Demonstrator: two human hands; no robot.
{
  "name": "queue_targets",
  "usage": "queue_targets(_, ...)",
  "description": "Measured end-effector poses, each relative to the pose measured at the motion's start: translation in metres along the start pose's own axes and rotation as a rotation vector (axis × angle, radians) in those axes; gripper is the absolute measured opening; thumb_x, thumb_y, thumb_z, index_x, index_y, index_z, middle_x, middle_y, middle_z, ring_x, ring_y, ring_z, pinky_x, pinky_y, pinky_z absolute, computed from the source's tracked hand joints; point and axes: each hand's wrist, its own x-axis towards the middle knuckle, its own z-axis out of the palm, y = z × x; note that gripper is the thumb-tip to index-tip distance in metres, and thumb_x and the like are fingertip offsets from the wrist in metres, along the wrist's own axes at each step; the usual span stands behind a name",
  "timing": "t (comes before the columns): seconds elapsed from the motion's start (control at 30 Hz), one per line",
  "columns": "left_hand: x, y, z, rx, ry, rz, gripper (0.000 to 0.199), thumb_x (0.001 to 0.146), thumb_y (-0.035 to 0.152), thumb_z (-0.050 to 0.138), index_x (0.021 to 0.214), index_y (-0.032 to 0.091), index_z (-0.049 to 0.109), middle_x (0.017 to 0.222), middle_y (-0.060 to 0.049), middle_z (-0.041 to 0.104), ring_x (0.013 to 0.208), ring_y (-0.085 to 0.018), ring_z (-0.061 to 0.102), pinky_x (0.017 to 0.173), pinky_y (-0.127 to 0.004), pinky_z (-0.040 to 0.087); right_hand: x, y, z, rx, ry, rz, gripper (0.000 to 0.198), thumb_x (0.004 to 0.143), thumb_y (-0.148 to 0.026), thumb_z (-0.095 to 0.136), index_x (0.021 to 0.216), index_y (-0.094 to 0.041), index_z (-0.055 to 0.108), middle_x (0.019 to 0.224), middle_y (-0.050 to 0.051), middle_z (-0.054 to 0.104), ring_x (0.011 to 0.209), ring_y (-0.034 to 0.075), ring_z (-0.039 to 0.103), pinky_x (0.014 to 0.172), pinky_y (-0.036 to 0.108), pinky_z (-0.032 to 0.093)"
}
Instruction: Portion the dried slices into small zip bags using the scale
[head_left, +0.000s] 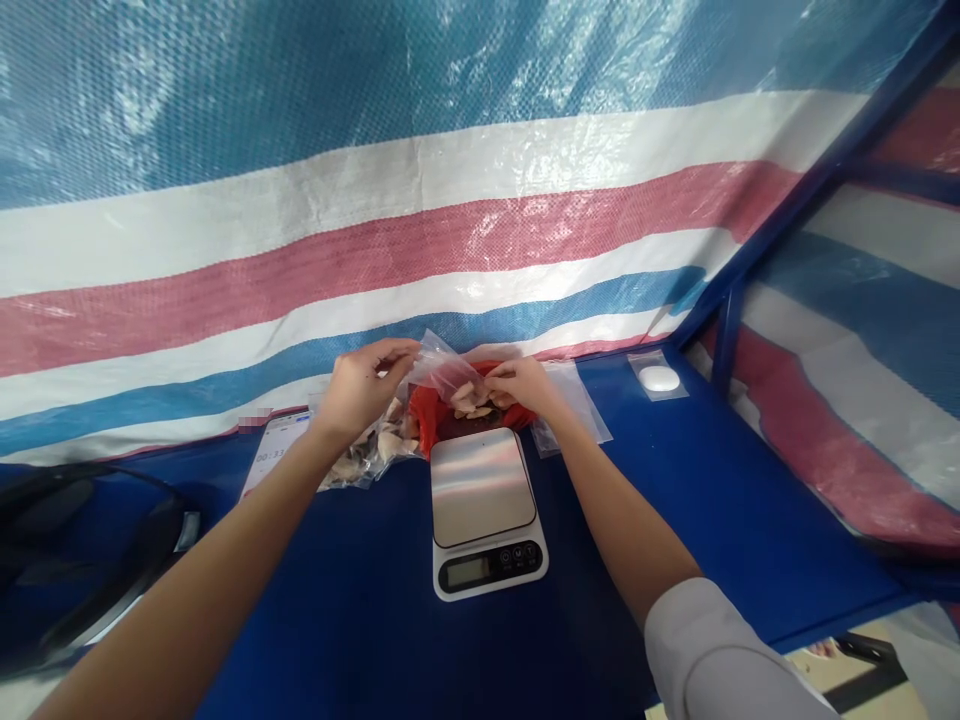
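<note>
Pinching the clear bag (435,362) between thumb and fingers, the left hand (366,390) in the head view has its grip pressed together on the upper left part of the plastic. The bag slants down from that grip toward the right hand (527,386), so it lies between the two hands, above the mouth of a red bag (425,418). Pale pieces (469,397) sit at the bag's lower right, well apart from the left grip and right beside the right fingertips. The right grip is drawn in close at these pieces; whether it pinches a piece or the plastic cannot be told. Nor is it plain which pieces are inside the clear bag and which in the red one.

Nearer the wearer, just in front of the red bag, a kitchen scale (484,490) stands on the blue table (360,590). Filled clear bags (386,445) lie just left of the red bag, with a phone (271,445) beyond them, partly behind the left forearm. Flat clear plastic (581,405) lies past the right wrist; farther right is a white oval object (659,378) on a small clear packet (671,393).
</note>
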Motion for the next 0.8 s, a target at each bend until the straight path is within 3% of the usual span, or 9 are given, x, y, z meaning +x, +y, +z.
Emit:
queue_targets(0.33,-0.01,-0.006,-0.003,-0.013,-0.048,-0.051,0.03,0.082,0.043,0.063,0.1,0.024,0.077,0.097,-0.005,0.079,0.087,-0.023,0.073,0.087,-0.032,0.056,0.001,0.006,0.006,0.127,-0.069,-0.032,0.008,0.074,-0.024,0.074,0.074,-0.018,0.078,0.068,0.003,0.073,0.061,0.014,0.067,0.056,0.023,0.059)
queue_targets(0.47,-0.01,-0.009,-0.006,-0.026,-0.002,-0.077,0.027,0.081,0.039,0.064,0.1,0.024,0.076,0.097,-0.004,0.079,0.09,-0.024,0.073,0.088,-0.033,0.056,0.001,0.006,0.006,0.045,-0.021,-0.087,0.01,0.076,-0.028,0.072,0.073,-0.018,0.076,0.065,0.002,0.073,0.056,0.013,0.065,0.053,0.022,0.056)
queue_targets(0.6,-0.012,-0.011,-0.01,-0.081,0.03,-0.125,0.028,0.077,0.039,0.068,0.099,0.024,0.076,0.094,-0.004,0.079,0.088,-0.024,0.073,0.089,-0.033,0.056,-0.001,0.002,0.006,0.02,0.023,-0.135,0.014,0.078,-0.031,0.069,0.076,-0.019,0.076,0.074,0.003,0.076,0.069,0.016,0.07,0.063,0.025,0.057)
queue_targets(0.8,-0.018,-0.004,-0.016,-0.27,0.0,-0.198,0.044,0.069,0.052,0.077,0.1,0.022,0.075,0.093,-0.007,0.078,0.086,-0.025,0.072,0.079,-0.033,0.058,-0.008,-0.011,0.009,0.1,0.017,-0.217,0.021,0.08,-0.037,0.066,0.081,-0.018,0.076,0.073,0.001,0.073,0.07,0.015,0.067,0.067,0.026,0.055)
